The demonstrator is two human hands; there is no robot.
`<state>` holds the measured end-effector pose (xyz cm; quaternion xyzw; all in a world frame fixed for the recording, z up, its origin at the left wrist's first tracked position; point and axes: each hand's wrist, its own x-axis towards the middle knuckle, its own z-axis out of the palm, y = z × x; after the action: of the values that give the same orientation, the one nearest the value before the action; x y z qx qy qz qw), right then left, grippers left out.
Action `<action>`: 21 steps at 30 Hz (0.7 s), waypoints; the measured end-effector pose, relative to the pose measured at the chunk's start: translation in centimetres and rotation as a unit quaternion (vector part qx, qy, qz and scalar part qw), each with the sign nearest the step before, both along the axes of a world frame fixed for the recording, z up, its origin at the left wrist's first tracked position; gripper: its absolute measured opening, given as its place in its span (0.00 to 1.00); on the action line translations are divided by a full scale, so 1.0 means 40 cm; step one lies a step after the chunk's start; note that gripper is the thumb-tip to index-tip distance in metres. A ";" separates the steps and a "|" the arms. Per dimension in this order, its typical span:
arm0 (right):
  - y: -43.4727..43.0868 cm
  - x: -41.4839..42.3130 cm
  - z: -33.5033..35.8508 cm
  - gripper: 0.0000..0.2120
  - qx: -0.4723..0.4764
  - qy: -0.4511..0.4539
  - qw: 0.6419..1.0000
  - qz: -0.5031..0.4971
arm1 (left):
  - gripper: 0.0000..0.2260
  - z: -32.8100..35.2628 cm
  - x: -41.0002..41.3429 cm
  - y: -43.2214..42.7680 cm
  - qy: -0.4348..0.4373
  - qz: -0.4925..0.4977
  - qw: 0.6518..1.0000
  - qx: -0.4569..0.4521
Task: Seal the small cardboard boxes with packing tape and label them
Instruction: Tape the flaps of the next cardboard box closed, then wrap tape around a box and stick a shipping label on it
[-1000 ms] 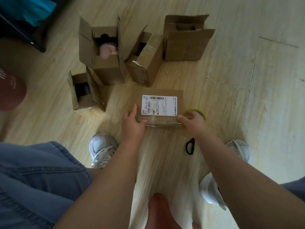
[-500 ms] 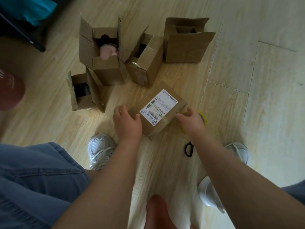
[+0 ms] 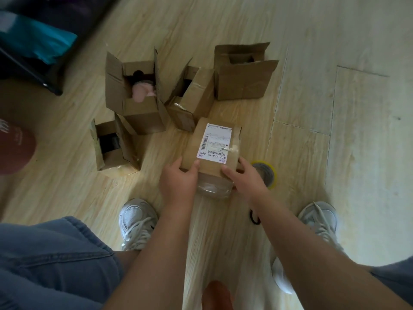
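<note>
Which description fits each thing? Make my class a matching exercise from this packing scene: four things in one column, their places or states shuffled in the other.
Things
1. labelled box
2. tape roll
3. scissors
4. box with pink item

Descriptions
A. open, flaps up
B. gripped by left hand and right hand
C. on the floor, right of the right hand
D. partly hidden under the right forearm

Pairs: 1-B, 2-C, 3-D, 4-A

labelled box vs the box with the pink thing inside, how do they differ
The labelled box is closed and taped; the pink-item box stands with flaps open. The labelled box carries a white shipping label; the pink-item box shows none. The left hand and right hand hold the labelled box; the pink-item box sits untouched. Both are small brown cardboard.
</note>
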<state>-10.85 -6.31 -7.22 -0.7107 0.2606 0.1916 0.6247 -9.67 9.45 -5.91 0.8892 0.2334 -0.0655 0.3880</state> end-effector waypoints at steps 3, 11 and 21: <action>-0.033 0.015 0.020 0.14 0.031 -0.024 0.998 -0.046 | 0.14 0.046 0.027 -0.021 -0.018 -0.030 0.999 -0.027; -0.220 0.079 0.066 0.16 -0.010 -0.066 0.987 -0.149 | 0.17 0.091 0.157 -0.211 -0.038 -0.117 0.981 -0.152; -0.487 0.203 -0.013 0.18 -0.095 -0.048 0.981 -0.163 | 0.19 -0.008 0.318 -0.478 0.061 -0.204 0.959 -0.185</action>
<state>-2.75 -25.77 -7.76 -0.7230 0.3594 0.0274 0.5893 3.04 -9.69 -6.24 0.8252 0.0542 -0.2393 0.5088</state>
